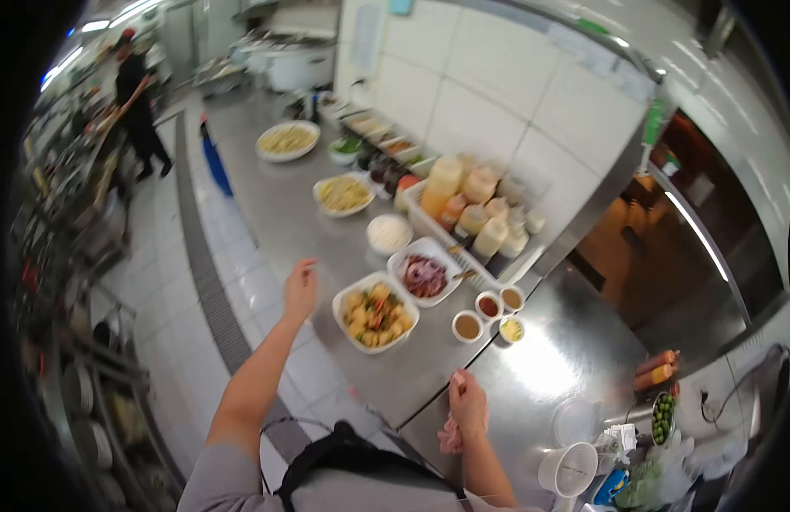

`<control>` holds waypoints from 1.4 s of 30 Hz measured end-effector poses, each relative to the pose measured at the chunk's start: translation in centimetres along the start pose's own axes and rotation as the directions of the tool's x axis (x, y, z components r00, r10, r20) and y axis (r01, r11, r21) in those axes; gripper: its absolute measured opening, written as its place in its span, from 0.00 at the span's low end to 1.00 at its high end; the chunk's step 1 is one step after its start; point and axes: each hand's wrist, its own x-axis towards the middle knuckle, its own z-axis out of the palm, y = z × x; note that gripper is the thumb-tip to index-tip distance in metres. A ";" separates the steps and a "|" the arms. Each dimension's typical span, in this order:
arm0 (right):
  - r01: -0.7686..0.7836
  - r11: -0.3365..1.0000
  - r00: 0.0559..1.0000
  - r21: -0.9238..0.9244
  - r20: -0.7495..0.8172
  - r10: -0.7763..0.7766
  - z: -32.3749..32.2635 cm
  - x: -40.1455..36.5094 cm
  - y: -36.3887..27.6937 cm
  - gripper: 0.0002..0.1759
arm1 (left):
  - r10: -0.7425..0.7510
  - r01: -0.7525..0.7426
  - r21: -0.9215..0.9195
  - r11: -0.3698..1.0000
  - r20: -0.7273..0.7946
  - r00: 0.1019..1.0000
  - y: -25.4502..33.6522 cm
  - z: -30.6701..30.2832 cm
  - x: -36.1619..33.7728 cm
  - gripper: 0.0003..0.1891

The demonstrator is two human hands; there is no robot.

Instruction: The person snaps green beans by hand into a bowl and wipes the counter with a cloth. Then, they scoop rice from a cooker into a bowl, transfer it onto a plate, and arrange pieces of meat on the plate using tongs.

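Observation:
My left hand (301,290) hovers by the counter's left edge, its fingers loosely bent and apart, with nothing visible in it. Just right of it stands a square white container of potato chunks (373,316) with red and green bits. My right hand (469,403) is closed on a crumpled pink cloth (450,437) that hangs below the fist over the steel counter. Beyond the potatoes sits a white container of sliced red onion (425,277). Small cups of brown sauce (467,326), dark red sauce (489,305) and a yellow-green garnish (511,329) are grouped above my right hand.
A bin of squeeze bottles (476,209) lines the wall. A bowl of white shreds or grains (389,234) and two bowls of pale yellow food (343,195) stand farther back. Limes (663,418) and a white tub (569,469) are at right. Another person (139,102) stands across the aisle.

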 end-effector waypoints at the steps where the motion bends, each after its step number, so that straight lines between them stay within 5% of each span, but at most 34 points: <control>1: -0.027 1.000 0.999 -0.013 0.036 0.027 0.0 0.1 -0.1 0.14 | -0.014 0.014 0.096 0.995 -0.001 1.000 -2.1 0.0 1.9 0.09; 6: -0.068 0.995 0.998 -0.079 0.007 0.069 0.5 -0.1 -0.2 0.12 | -0.082 0.077 0.173 0.982 0.018 0.997 -7.6 3.5 4.7 0.08; 8: -0.061 0.993 0.998 -0.106 -0.017 0.060 0.6 0.2 -0.3 0.12 | -0.055 0.029 0.188 0.982 0.135 0.989 -8.3 5.0 3.7 0.09; 10: -0.044 0.993 0.998 -0.106 -0.053 0.038 0.9 0.3 -0.5 0.11 | -0.222 0.251 -0.004 0.968 0.459 0.860 -8.0 5.2 3.0 0.11; 13: -0.013 0.988 0.996 -0.151 -0.084 0.001 1.2 0.5 -0.3 0.09 | -0.219 0.431 -0.204 0.879 0.630 0.745 -8.8 5.9 0.9 0.13; 15: -0.019 0.987 0.995 -0.160 -0.098 0.004 1.2 0.7 -0.6 0.09 | 0.145 -0.074 -0.180 0.981 0.427 0.893 -6.6 4.8 0.0 0.12; 18: 0.009 0.985 0.993 -0.173 -0.113 -0.029 1.5 0.8 -0.6 0.08 | 0.239 -0.155 -0.237 0.959 0.388 0.890 -6.0 4.7 -0.2 0.12; 34: 0.090 0.992 0.992 -0.092 -0.076 -0.097 1.5 2.1 -0.4 0.09 | 0.166 -0.096 -0.225 0.970 0.317 0.934 -5.1 4.6 -0.8 0.11; 42: 0.068 0.992 0.996 -0.108 -0.056 -0.074 1.5 2.1 -0.5 0.07 | -0.024 0.145 -0.376 0.915 0.306 0.952 -5.3 4.7 -1.1 0.15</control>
